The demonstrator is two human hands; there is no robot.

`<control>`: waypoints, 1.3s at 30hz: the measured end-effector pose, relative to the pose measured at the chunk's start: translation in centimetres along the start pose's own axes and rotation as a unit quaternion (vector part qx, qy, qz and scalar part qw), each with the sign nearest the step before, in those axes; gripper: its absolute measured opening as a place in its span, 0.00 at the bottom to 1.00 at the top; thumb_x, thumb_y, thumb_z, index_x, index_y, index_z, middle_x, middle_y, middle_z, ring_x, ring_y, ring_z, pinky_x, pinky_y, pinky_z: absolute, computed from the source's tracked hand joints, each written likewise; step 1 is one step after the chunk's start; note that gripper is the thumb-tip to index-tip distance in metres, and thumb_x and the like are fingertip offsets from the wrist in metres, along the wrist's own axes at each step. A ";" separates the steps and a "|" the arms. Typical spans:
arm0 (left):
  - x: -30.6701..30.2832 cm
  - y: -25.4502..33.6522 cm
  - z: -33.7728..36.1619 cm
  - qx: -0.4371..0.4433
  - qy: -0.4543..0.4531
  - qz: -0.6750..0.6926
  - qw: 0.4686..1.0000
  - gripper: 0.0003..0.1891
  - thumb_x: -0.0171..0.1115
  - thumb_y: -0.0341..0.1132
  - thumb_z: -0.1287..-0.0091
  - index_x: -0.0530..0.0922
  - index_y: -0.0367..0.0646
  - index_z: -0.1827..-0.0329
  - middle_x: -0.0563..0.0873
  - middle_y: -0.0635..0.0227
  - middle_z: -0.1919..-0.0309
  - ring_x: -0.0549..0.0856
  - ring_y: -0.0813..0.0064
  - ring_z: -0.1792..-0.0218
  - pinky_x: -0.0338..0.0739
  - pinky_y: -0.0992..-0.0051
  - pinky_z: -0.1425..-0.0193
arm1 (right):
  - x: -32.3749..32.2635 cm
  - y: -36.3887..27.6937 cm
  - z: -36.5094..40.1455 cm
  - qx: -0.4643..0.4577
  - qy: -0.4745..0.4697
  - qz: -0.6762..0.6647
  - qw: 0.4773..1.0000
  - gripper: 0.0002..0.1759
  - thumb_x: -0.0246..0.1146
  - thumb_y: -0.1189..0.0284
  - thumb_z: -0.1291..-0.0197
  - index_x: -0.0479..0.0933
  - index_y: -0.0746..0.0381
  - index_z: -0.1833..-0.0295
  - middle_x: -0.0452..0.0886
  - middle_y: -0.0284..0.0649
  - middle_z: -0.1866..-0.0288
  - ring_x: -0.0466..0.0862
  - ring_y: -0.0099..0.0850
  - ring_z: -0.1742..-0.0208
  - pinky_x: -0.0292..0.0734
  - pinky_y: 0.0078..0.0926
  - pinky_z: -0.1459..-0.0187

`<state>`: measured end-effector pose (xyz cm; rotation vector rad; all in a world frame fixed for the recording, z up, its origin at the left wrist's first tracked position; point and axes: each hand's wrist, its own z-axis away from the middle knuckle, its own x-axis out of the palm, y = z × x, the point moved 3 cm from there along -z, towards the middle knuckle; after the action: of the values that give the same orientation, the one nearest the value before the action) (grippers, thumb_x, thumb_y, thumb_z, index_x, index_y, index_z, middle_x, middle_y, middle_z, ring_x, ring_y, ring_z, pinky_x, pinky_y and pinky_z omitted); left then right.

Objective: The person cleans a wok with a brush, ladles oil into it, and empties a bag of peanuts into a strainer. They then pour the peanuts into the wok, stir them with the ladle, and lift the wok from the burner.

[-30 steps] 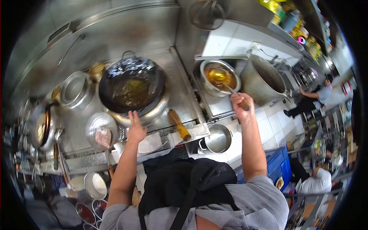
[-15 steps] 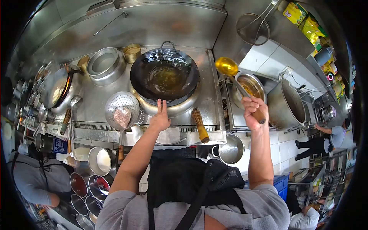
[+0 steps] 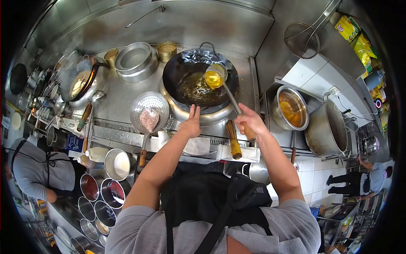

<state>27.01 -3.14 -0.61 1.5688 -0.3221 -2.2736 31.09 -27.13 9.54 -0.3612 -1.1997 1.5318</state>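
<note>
My right hand is wrapped round the wooden end of a long-handled ladle. The ladle's bowl, with golden oil in it, tilts over the black wok. Oil also lies in the bottom of the wok, rippled beneath the ladle. At the wok's near rim my left hand has two fingers stretched forward, and its other fingers are partly hidden. Left of that hand, a perforated skimmer holds pinkish pieces in a clear bag. A bamboo brush lies between my forearms.
A steel pot of oil stands at right, beside a large stockpot. Stacked metal bowls sit behind the skimmer. A second, steaming wok is far left. A person stands at left, another far right.
My right hand has brought the oil-filled ladle left from beside the oil pot to over the wok, and its bowl has tipped. My left hand stays at the wok's rim. The view has shifted.
</note>
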 end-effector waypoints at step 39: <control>2.1 -24.8 1.7 -0.234 0.399 0.150 0.874 0.42 0.75 0.38 0.50 0.66 0.43 0.30 0.71 0.45 0.36 0.72 0.43 0.36 0.69 0.56 0.32 | -6.7 5.3 11.3 -0.070 0.040 0.719 0.690 0.45 0.59 0.81 0.49 0.56 0.55 0.22 0.79 0.59 0.47 0.80 0.57 0.50 0.77 0.47 0.49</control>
<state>20.70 18.53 -11.24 1.8440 0.1886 -1.1886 21.93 -37.83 7.73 -1.7639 -0.8721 2.6428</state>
